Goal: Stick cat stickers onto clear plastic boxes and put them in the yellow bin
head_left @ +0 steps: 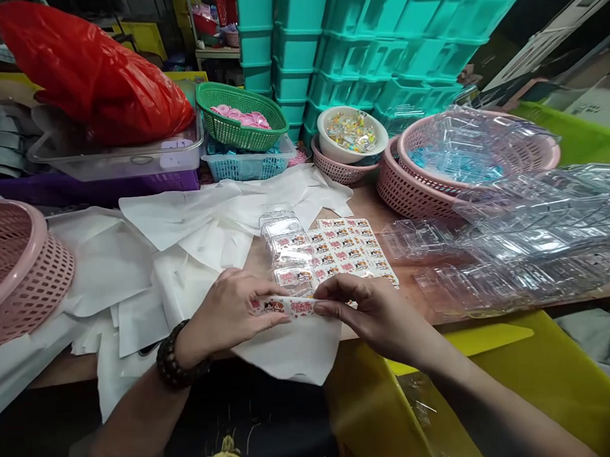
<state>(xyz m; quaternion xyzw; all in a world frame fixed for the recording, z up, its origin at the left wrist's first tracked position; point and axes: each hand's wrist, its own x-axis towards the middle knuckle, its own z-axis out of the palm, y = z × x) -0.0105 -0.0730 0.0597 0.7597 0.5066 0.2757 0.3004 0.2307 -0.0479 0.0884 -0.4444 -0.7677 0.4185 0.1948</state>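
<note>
Both my hands pinch one small printed sticker (286, 305) with red and white cartoon art, held just above the table's near edge. My left hand (232, 311), with a dark bead bracelet on the wrist, grips its left end. My right hand (368, 309) grips its right end. Just beyond them lies a sticker sheet (353, 248) with several rows of the same print. A short stack of clear plastic clamshell boxes (288, 246), with stickers on them, stands to the sheet's left.
White backing papers (185, 226) litter the table. Pink baskets (21, 265) (423, 184), a green basket (241, 117) of pink pieces, a white bowl (352, 133) of sweets, loose clear clamshells (525, 241), a red bag (94, 76) and stacked teal crates (359, 46) surround the work spot. A yellow bin (490, 382) sits below right.
</note>
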